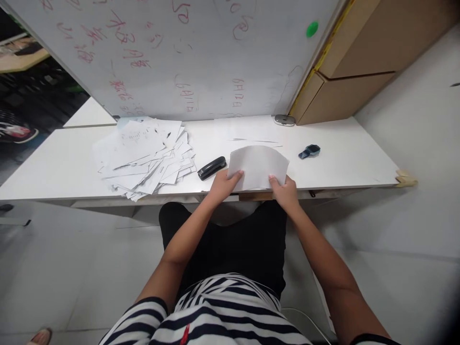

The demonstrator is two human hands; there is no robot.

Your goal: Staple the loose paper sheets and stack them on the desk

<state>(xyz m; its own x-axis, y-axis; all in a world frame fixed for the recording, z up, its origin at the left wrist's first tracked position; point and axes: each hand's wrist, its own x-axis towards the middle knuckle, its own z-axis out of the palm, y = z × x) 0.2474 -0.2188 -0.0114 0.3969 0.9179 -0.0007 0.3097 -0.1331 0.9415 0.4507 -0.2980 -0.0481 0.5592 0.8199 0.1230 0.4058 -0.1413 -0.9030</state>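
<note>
- At 6 o'clock from the held paper, closest of all, are a striped shirt (230, 311) and black trousers (230, 244), the knees at the worktop's front edge.
- The left hand (223, 184) pinches the paper's lower corner at 8 o'clock, thumb on top, fingers underneath.
- The right hand (283, 190) grips the lower edge at 4 o'clock the same way, thumb on top.
- The paper (258, 163) is held between both hands over the front edge of the worktop (341, 165), bowed along its far edge; how many sheets it has, I cannot tell.
- At 9 o'clock a black stapler (212, 167) lies slantwise just beside the left hand.
- Further out at 9 o'clock is a loose, overlapping pile of papers (154, 158), some sheets poking past the front edge.
- Slightly above 3 o'clock lies a small dark device (309, 151), apart from the right hand.
- At 12 o'clock, flat sheets (247, 132) lie just behind the held paper.
- At 1 o'clock, a grey oval object (284, 120) sits by the foot of the whiteboard (212, 57), which carries red writing.
- At 2 o'clock stand stacked cardboard boxes (345, 96).
</note>
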